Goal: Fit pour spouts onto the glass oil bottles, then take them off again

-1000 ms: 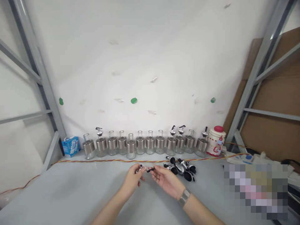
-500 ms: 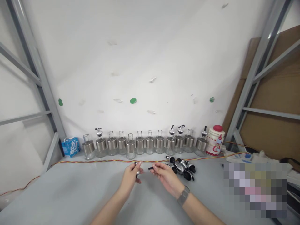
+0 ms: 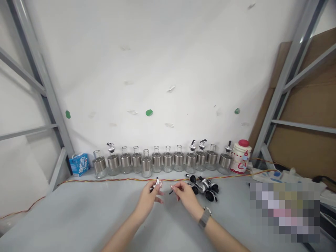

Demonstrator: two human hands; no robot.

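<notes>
My left hand (image 3: pixel 148 199) pinches a small silver pourer spout (image 3: pixel 155 183) and holds it up above the grey table (image 3: pixel 78 217). A little to its right, my right hand (image 3: pixel 186 196) grips a small black cap piece (image 3: pixel 171 191) between its fingertips; a watch sits on that wrist. A short gap separates the two parts. Just right of my right hand lies a pile of black-and-silver pourer spouts (image 3: pixel 204 187). Along the wall stands a row of glass bottles with steel sleeves (image 3: pixel 157 161), some fitted with spouts.
A twisted red-yellow cable (image 3: pixel 110 180) runs across the table in front of the bottles. A blue carton (image 3: pixel 78 163) stands at the row's left end, a white jar with a red lid (image 3: pixel 240 156) at its right. Grey rack posts flank both sides; cardboard leans at right.
The two hands, joined at the parts a second ago, have drawn apart. My left hand has turned the silver spout upward; my right hand has slid slightly right with the black piece.
</notes>
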